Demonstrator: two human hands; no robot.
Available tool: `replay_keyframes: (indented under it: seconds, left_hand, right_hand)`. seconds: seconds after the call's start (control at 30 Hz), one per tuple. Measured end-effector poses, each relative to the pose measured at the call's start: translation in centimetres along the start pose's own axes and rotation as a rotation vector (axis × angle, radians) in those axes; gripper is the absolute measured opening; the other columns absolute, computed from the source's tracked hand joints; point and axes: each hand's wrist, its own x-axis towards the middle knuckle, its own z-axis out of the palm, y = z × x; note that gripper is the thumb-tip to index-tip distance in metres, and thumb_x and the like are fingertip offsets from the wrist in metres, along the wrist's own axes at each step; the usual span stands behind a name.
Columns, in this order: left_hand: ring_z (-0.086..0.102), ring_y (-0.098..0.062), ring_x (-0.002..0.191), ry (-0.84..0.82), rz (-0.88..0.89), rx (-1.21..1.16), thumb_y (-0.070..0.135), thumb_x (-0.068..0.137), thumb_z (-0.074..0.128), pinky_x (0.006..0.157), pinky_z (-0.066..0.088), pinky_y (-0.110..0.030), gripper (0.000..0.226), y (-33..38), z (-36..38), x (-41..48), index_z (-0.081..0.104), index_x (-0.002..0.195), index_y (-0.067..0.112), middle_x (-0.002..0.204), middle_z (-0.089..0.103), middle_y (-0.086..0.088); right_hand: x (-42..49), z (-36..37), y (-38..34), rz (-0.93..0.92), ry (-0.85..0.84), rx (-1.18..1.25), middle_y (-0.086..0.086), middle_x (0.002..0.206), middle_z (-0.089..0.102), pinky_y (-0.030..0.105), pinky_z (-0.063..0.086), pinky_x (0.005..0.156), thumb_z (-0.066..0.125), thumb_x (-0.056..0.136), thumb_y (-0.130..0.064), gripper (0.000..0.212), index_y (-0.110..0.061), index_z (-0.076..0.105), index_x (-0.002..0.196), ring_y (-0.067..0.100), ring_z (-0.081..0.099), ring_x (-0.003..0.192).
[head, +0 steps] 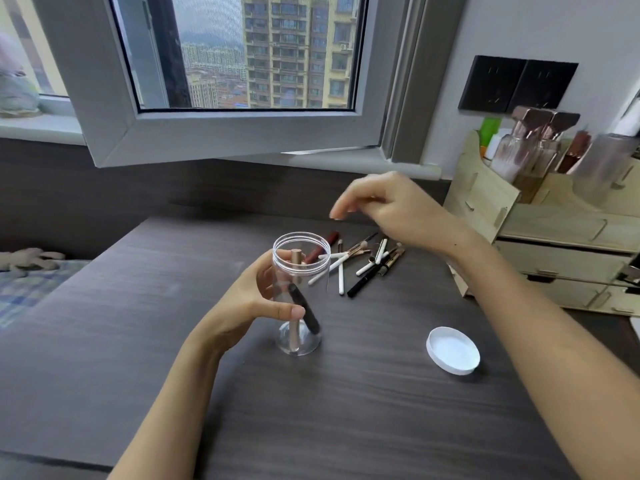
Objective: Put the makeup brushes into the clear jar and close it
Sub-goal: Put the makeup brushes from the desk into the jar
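Observation:
A clear jar [300,244] stands upright on the dark table, and my left hand [256,303] grips its side. Inside it a rose-gold stick [295,268] stands upright and a black one [306,311] leans. My right hand [388,206] hovers above and just right of the jar's mouth, fingers loosely apart, holding nothing. Behind the jar lies a pile of several brushes and pencils [367,263], white, black and gold, plus a dark red tube [331,239]. The white lid [453,355] lies upside down on the table to the right.
A wooden organiser [540,237] with drawers and bottles stands at the right. An opened window frame [221,133] hangs over the back of the table [145,306]. A bed with a checked sheet [27,289] is at the left.

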Motion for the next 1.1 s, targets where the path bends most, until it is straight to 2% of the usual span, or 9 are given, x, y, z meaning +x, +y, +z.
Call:
replay_keyframes:
  seconds: [0.13,0.23,0.33,0.47,0.63,0.7,0.77,0.97,1.1]
  left_hand:
    - [0.067,-0.007,0.101,0.01,-0.009,0.006,0.018,0.042,0.08,0.08,0.052,-0.016,0.071,0.0,0.1,0.0,0.058,0.108,0.029,0.103,0.073,0.015]
    - [0.067,-0.008,0.103,0.013,-0.013,0.01,0.019,0.042,0.08,0.081,0.052,-0.015,0.071,0.0,0.2,-0.1,0.058,0.108,0.03,0.103,0.073,0.015]
    - [0.066,-0.008,0.104,0.018,-0.02,0.013,0.019,0.042,0.08,0.081,0.052,-0.016,0.072,-0.1,0.2,0.0,0.058,0.109,0.03,0.105,0.073,0.014]
    - [0.066,-0.007,0.105,0.027,-0.034,0.028,0.022,0.041,0.081,0.082,0.053,-0.019,0.073,0.0,0.3,0.0,0.058,0.11,0.032,0.104,0.072,0.017]
    - [0.067,-0.002,0.097,0.02,-0.04,0.046,0.023,0.04,0.08,0.079,0.052,-0.018,0.072,0.2,0.3,-0.1,0.057,0.108,0.031,0.097,0.072,0.022]
    - [0.067,-0.001,0.097,0.017,-0.043,0.044,0.023,0.04,0.08,0.078,0.052,-0.017,0.072,0.2,0.3,-0.1,0.057,0.108,0.031,0.097,0.072,0.022]
    - [0.067,-0.001,0.098,0.019,-0.043,0.041,0.022,0.04,0.08,0.077,0.053,-0.016,0.073,0.2,0.4,-0.1,0.057,0.108,0.032,0.098,0.072,0.022]
    - [0.066,-0.007,0.103,0.029,-0.033,0.043,0.019,0.043,0.081,0.081,0.053,-0.02,0.071,0.1,0.2,-0.2,0.061,0.11,0.034,0.106,0.072,0.014]
    - [0.065,-0.01,0.106,0.038,-0.031,0.056,0.02,0.044,0.082,0.086,0.051,-0.025,0.071,0.0,0.2,-0.2,0.062,0.11,0.037,0.111,0.071,0.01]
  right_hand:
    - [-0.6,4.9,7.0,0.119,-0.255,-0.68,0.0,0.103,0.071,0.031,0.043,0.082,0.057,0.08,-0.005,0.032,-0.025,0.072,0.101,0.025,0.057,0.102]
    - [-1.8,7.8,9.6,-0.086,-0.325,-1.003,-0.006,0.064,0.067,0.027,0.045,0.056,0.08,0.047,-0.01,0.021,-0.024,0.071,0.06,0.023,0.065,0.068]
    - [-2.1,8.7,10.4,-0.189,-0.297,-1.092,-0.005,0.057,0.063,0.026,0.045,0.054,0.07,0.057,-0.011,0.013,-0.022,0.063,0.052,0.021,0.062,0.06]
    - [-2.0,9.1,10.6,-0.318,-0.108,-1.041,-0.002,0.058,0.063,0.026,0.046,0.055,0.039,0.071,-0.008,0.026,-0.018,0.061,0.06,0.02,0.062,0.058]
    - [-2.7,7.0,9.0,-0.098,0.281,-0.477,0.015,0.065,0.063,0.035,0.041,0.058,0.046,0.087,-0.012,0.014,-0.003,0.056,0.092,0.035,0.059,0.061]
    - [-3.0,4.9,6.5,0.002,0.353,-0.132,0.013,0.08,0.064,0.033,0.039,0.066,0.046,0.093,-0.017,0.019,-0.008,0.054,0.108,0.027,0.056,0.072]
    - [-2.9,2.5,3.7,-0.066,0.371,-0.073,0.003,0.085,0.062,0.029,0.04,0.07,0.048,0.093,-0.021,0.028,-0.018,0.06,0.118,0.016,0.05,0.076]
    - [-0.9,-1.1,-3.7,-0.187,-0.222,-0.721,-0.014,0.089,0.063,0.022,0.029,0.062,0.055,0.089,-0.036,0.027,-0.045,0.063,0.113,0.011,0.055,0.095]
    - [0.8,0.1,-6.9,-0.357,-0.301,-0.996,0.001,0.083,0.058,0.03,0.037,0.067,0.051,0.082,-0.008,0.022,-0.019,0.061,0.097,0.024,0.059,0.098]
